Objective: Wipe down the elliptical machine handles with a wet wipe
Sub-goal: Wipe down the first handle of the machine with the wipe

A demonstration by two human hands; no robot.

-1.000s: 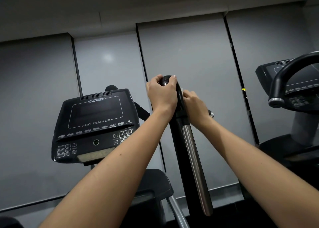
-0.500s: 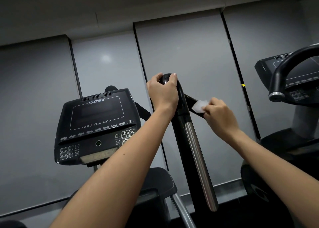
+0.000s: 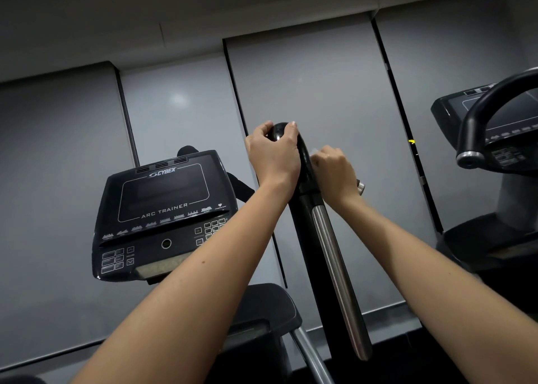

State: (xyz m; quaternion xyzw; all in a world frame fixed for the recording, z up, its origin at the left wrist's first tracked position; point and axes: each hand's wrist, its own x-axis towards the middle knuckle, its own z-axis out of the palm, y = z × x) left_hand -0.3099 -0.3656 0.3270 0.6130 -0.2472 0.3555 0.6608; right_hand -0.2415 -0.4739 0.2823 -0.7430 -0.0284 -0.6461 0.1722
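Note:
A black curved handle [image 3: 304, 162] of the elliptical machine rises in the middle of the head view, with a steel sensor bar [image 3: 334, 267] running down its lower part. My left hand [image 3: 275, 156] grips the handle's rounded top end. My right hand [image 3: 334, 171] is closed around the side grip that branches off to the right, close against the main handle. A small white edge of the wet wipe [image 3: 315, 151] shows above my right fingers; the remainder of the wipe is hidden under that hand. The side grip's silver end cap [image 3: 361, 186] pokes out past my wrist.
The machine's black console [image 3: 163, 215], marked ARC TRAINER, stands at the left below my left forearm. A second machine with a curved black handle [image 3: 480, 121] and console stands at the right edge. Grey roller blinds [image 3: 320, 86] cover the wall behind.
My right hand slid outward along the side grip with the wipe showing, then came back in against the main handle. My left hand has kept its hold on the handle's top.

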